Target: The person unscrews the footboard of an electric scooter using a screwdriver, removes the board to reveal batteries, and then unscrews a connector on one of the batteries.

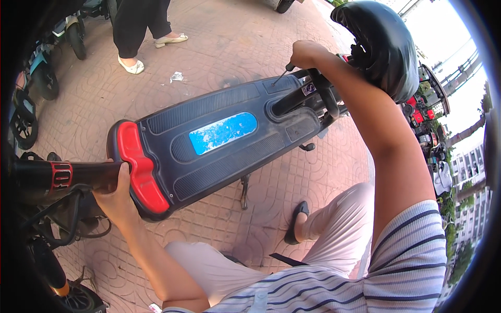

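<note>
A black scooter deck [219, 175] with a red rear pad [136, 167] and a blue, scuffed centre panel [223, 132] lies lengthwise before me. My left hand [116, 194] is wrapped round the black tube [88, 176] with red lettering at the deck's left end. My right hand [308, 52] grips a black-handled screwdriver [283, 75], its thin shaft reaching down to the deck's far corner, beside a black post [292, 99]. A large glossy black rounded object, a seat or helmet [386, 47], sits above that end, just right of my hand.
Another person's legs [130, 26] in black trousers and pale flats stand beyond the deck. Parked two-wheelers [44, 73] line the left, more vehicles [422, 115] the right. The ground is pink patterned paving [255, 31], with a white scrap [176, 76] on it.
</note>
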{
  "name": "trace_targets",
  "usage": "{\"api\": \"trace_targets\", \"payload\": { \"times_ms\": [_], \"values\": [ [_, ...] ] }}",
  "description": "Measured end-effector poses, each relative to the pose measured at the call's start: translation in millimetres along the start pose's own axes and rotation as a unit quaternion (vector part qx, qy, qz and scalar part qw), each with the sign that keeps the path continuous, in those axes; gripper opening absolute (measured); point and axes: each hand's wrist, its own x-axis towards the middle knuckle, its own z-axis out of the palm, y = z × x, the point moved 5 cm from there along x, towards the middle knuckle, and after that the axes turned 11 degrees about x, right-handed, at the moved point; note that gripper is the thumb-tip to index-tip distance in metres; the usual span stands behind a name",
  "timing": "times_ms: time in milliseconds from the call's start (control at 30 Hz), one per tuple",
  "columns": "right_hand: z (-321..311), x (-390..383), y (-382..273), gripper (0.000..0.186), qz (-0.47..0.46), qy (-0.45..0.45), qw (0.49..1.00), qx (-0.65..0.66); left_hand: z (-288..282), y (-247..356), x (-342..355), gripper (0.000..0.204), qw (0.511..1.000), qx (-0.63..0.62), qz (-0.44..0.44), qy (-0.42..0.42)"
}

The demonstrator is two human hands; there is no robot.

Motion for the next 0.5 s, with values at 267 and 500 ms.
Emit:
{"api": "trace_targets", "payload": {
  "times_ms": [267,500],
  "values": [
    [5.3,6.0,5.1,0.029,0.016,-0.017,1.000,0.008,2.2,-1.4,-2.0,0.048,1.000,-0.006,-0.011,0.002],
    [4.8,16.1,-4.0,0.029,0.000,-0.035,0.999,-0.008,-12.2,-15.9,14.3,0.046,1.000,-0.016,0.015,0.000]
  ]
}}
